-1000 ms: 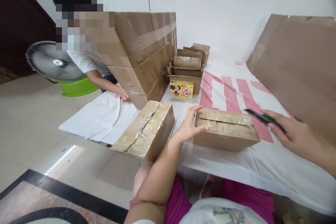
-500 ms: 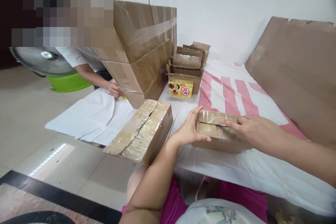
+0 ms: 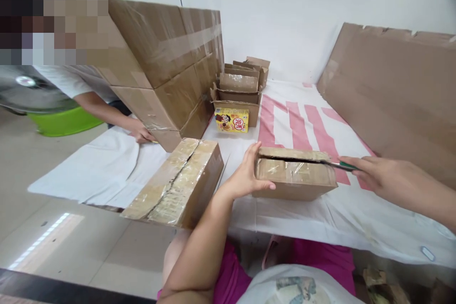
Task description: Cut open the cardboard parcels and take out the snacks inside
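Observation:
A taped cardboard box [image 3: 295, 185] lies in front of me, with a dark slit along the seam of its top. My left hand [image 3: 254, 171] grips the left end of that box, fingers behind and thumb along the near side. In my right hand [image 3: 372, 171] is a knife [image 3: 344, 166] with a green part showing at the grip. Its blade reaches the right end of the slit; the rest of the knife is hidden by my fingers. Left of my forearm sits a second box [image 3: 174, 185], its top seam split and covered with shiny tape.
Stacked cartons [image 3: 167, 57] rise at the left, with another person's hand [image 3: 140, 130] beside them. Open boxes [image 3: 242, 90] and a yellow packet box [image 3: 231, 120] stand farther back. A large cardboard panel [image 3: 388, 85] leans at the right on the cloth-covered table [image 3: 302, 218].
My right hand has moved right, from the top of the box to its right end, and the knife now shows. The slit gapes wider. The view has shifted slightly right.

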The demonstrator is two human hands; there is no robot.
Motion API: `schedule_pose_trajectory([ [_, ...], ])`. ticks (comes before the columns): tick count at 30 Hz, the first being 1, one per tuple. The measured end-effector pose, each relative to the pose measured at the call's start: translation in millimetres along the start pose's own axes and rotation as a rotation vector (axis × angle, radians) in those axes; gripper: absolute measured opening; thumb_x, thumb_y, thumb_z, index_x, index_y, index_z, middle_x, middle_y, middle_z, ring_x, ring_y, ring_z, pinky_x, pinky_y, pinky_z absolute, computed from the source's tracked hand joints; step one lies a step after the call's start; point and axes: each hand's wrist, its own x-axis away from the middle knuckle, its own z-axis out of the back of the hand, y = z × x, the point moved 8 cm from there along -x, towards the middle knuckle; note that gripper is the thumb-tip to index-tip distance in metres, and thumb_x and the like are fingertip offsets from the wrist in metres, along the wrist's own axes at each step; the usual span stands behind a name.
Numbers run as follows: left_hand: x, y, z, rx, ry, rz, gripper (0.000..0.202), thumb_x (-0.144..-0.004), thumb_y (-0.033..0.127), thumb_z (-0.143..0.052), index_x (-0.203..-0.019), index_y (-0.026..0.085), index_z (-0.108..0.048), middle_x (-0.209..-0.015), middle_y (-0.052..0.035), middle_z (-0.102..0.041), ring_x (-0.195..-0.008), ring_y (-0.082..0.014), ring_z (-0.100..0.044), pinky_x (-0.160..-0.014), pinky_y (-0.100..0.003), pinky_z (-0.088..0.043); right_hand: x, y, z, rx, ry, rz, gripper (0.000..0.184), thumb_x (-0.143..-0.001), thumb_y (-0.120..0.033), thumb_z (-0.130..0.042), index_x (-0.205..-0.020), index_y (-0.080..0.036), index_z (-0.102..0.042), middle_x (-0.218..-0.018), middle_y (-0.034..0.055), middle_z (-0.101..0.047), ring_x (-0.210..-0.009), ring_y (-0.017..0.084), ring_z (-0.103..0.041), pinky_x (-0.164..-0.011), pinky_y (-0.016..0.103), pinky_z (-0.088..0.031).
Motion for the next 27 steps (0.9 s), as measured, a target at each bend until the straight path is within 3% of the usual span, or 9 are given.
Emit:
schedule_pose_trajectory([
  [3,0.9,-3.3,2.4,0.024,0.030,0.017,0.114,-0.063,0.053,-0.084,-0.151,0.025,-0.018,-0.156,-0.0197,-0.023,-0.144,-0.0395,-0.030,-0.117,-0.056,-0.029,15.7,25.2,-23.8,-0.190,0.015,-0.112,0.045,-0.093,-0.046,-0.041,-0.133,-0.035,-0.057,-0.118,0.0041,-0.072,-0.090,0.024,-0.071,-0.068,0.036,-0.054],
  [6,1.8,-4.8,3.8,0.031,0.052,0.029,0.104,-0.062,0.055,-0.084,-0.143,0.021,-0.028,-0.148,-0.0206,-0.032,-0.141,-0.0381,-0.035,-0.115,-0.056,-0.031,35.5,47.4,-56.0,-0.330,0.064,-0.277,0.048,-0.093,-0.048,-0.041,-0.136,-0.030,-0.054,-0.111,0.0082,-0.074,-0.088,0.026,-0.072,-0.069,0.036,-0.056],
  [9,2.9,-3.7,5.4,0.002,0.065,0.040,0.098,-0.057,0.056,-0.086,-0.135,0.021,-0.036,-0.150,-0.0209,-0.026,-0.143,-0.0393,-0.029,-0.116,-0.057,-0.030,56.8,59.7,-94.6,-0.305,0.115,-0.398,0.049,-0.093,-0.047,-0.037,-0.134,-0.026,-0.054,-0.114,0.0123,-0.072,-0.094,0.029,-0.070,-0.074,0.040,-0.056],
  [13,4.4,3.3,6.9,-0.017,0.061,0.015,0.091,-0.062,0.053,-0.085,-0.133,0.022,-0.036,-0.144,-0.0185,-0.035,-0.140,-0.0356,-0.034,-0.116,-0.055,-0.030,74.9,55.2,-154.1,-0.194,-0.043,-0.350,0.049,-0.091,-0.043,-0.034,-0.128,-0.024,-0.060,-0.111,0.0120,-0.070,-0.099,0.030,-0.068,-0.077,0.043,-0.055],
  [16,5.2,7.4,8.8,-0.034,0.079,-0.006,0.080,-0.070,0.050,-0.080,-0.133,0.023,-0.037,-0.142,-0.0166,-0.039,-0.140,-0.0330,-0.036,-0.117,-0.053,-0.030,78.1,51.8,-174.4,-0.198,-0.136,-0.305,0.048,-0.089,-0.042,-0.038,-0.126,-0.023,-0.062,-0.107,0.0113,-0.070,-0.096,0.028,-0.068,-0.082,0.043,-0.054],
  [19,5.3,7.1,12.3,-0.063,0.129,-0.007,0.064,-0.078,0.047,-0.073,-0.129,0.023,-0.042,-0.140,-0.0144,-0.042,-0.137,-0.0308,-0.039,-0.112,-0.050,-0.036,63.3,49.1,-158.6,-0.277,-0.111,-0.238,0.046,-0.085,-0.049,-0.046,-0.114,-0.022,-0.068,-0.107,0.0120,-0.070,-0.100,0.030,-0.067,-0.087,0.045,-0.053],
  [22,7.0,-1.8,22.5,-0.127,0.271,0.103,0.042,-0.083,0.044,-0.067,-0.114,0.021,-0.050,-0.120,-0.0103,-0.054,-0.117,-0.0267,-0.054,-0.100,-0.046,-0.046,35.1,50.5,-110.5,-0.345,0.072,-0.241,0.042,-0.085,-0.051,-0.046,-0.100,-0.021,-0.071,-0.101,0.0126,-0.072,-0.099,0.031,-0.066,-0.088,0.047,-0.052],
  [24,8.5,-5.1,26.6,-0.178,0.336,0.165,0.028,-0.084,0.042,-0.065,-0.098,0.021,-0.054,-0.105,-0.0059,-0.056,-0.102,-0.0232,-0.058,-0.093,-0.043,-0.049,13.6,44.1,-75.5,-0.373,0.181,-0.250,0.041,-0.089,-0.049,-0.042,-0.102,-0.022,-0.069,-0.105,0.0114,-0.071,-0.105,0.029,-0.063,-0.088,0.044,-0.053],
  [27,7.9,-0.3,25.2,-0.207,0.353,0.137,0.020,-0.085,0.038,-0.064,-0.086,0.021,-0.054,-0.096,-0.0028,-0.055,-0.095,-0.0201,-0.057,-0.090,-0.039,-0.049,-22.2,8.6,-34.2,-0.486,0.253,-0.136,0.035,-0.093,-0.047,-0.044,-0.105,-0.025,-0.068,-0.109,0.0084,-0.070,-0.106,0.026,-0.063,-0.077,0.038,-0.055],
])
